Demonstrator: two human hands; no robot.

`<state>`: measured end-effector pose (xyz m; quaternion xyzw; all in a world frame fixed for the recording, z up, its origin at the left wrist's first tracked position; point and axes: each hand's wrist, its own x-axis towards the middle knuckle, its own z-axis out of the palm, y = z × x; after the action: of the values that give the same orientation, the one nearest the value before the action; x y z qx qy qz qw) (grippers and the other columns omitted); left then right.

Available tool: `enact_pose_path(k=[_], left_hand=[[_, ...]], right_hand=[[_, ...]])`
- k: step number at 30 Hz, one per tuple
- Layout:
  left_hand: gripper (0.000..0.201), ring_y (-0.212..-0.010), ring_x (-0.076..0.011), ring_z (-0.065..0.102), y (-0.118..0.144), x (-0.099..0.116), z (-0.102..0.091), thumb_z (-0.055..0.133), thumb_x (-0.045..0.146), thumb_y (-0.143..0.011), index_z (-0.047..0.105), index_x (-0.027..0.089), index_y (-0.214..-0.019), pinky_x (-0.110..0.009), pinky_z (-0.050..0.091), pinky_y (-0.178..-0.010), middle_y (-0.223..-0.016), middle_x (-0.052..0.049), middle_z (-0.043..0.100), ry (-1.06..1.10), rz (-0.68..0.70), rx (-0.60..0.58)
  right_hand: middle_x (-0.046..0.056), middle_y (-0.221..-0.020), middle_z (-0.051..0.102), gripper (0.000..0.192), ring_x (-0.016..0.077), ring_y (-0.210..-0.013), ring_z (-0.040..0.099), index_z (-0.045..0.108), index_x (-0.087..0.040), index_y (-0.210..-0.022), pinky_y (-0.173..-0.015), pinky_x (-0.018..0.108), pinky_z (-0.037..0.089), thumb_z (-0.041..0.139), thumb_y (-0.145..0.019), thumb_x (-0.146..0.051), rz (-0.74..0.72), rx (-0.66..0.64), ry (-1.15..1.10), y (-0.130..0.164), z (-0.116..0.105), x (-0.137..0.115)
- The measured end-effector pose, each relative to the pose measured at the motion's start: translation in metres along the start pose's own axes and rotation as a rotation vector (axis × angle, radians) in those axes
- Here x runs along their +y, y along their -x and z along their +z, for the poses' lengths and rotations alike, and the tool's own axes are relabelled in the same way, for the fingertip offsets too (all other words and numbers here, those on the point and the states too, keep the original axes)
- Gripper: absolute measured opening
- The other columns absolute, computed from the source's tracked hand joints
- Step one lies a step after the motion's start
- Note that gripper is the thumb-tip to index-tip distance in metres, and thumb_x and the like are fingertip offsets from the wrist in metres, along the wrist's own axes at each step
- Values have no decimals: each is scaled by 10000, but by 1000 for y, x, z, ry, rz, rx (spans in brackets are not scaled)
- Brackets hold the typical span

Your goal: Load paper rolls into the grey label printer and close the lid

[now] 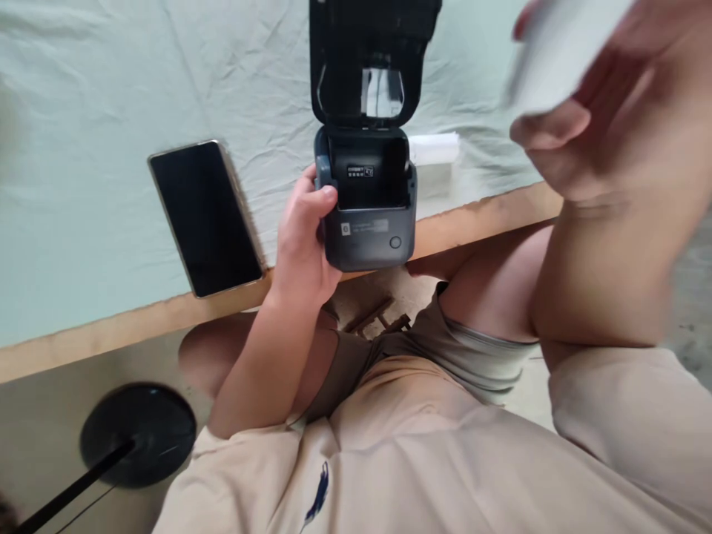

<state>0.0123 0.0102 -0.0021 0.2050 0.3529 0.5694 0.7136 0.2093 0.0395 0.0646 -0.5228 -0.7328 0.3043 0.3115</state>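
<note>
Over the table edge [483, 211] I see left hand [303, 230] gripping dark device [370, 241], lid [356, 44] swung up, bay bare; right hand [606, 133] raised upper right, fingers around blurred white object [561, 55]; small white item [439, 148] on cloth [100, 215] just right of device, phone [205, 219] to its left

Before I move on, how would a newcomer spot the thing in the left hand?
Find the pale tablecloth, then the wooden edge bordering it. Over that edge the left hand holds a dark box with its lid open. Unlike the flat phone nearby, it has a hollow inside and a round button.
</note>
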Motion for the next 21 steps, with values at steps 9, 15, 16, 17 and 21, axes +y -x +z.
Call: enact_pose_path(k=[9, 15, 16, 17, 21], left_hand=[[143, -940, -184, 733, -1, 2, -2, 540, 236, -896, 661, 207, -965, -295, 577, -933, -900, -3, 701, 14, 4, -17], [164, -994, -202, 731, -1, 0, -5, 519, 288, -909, 627, 209, -1003, -339, 580, -957, -891, -5, 690, -33, 23, -38], [164, -1006, -207, 730, -1, 0, -6, 519, 277, -908, 623, 207, -1013, -346, 581, -964, -896, -10, 697, -28, 21, -50], [161, -1020, -212, 728, -2, 0, -7, 522, 264, -906, 620, 204, -1020, -349, 579, -974, -901, -13, 705, -17, 23, -63], [174, -1121, -241, 706, -4, -1, -9, 531, 231, -897, 619, 209, -1045, -354, 571, -998, -921, -27, 730, -8, 45, -103]], right_hand=[[34, -1141, 746, 272, 170, -962, 673, 681, -250, -1098, -851, 326, 528, 689, -894, -430, 73, 86, 452, -18, -10, 75], [155, -1277, 661, 378, 233, -948, 664, 734, -172, -1186, -779, 374, 506, 669, -838, -305, 76, 219, 639, -26, -15, 70], [158, -1259, 661, 331, 230, -926, 660, 743, -156, -1132, -760, 372, 508, 633, -851, -291, 10, 231, 651, -22, -11, 62], [139, -1209, 682, 283, 232, -918, 659, 748, -160, -1072, -771, 379, 519, 615, -862, -295, -51, 188, 662, -19, -7, 54], [77, -1188, 716, 286, 319, -1124, 658, 730, -243, -1124, -974, 475, 543, 634, -875, -345, -94, -108, 707, -15, 10, 43]])
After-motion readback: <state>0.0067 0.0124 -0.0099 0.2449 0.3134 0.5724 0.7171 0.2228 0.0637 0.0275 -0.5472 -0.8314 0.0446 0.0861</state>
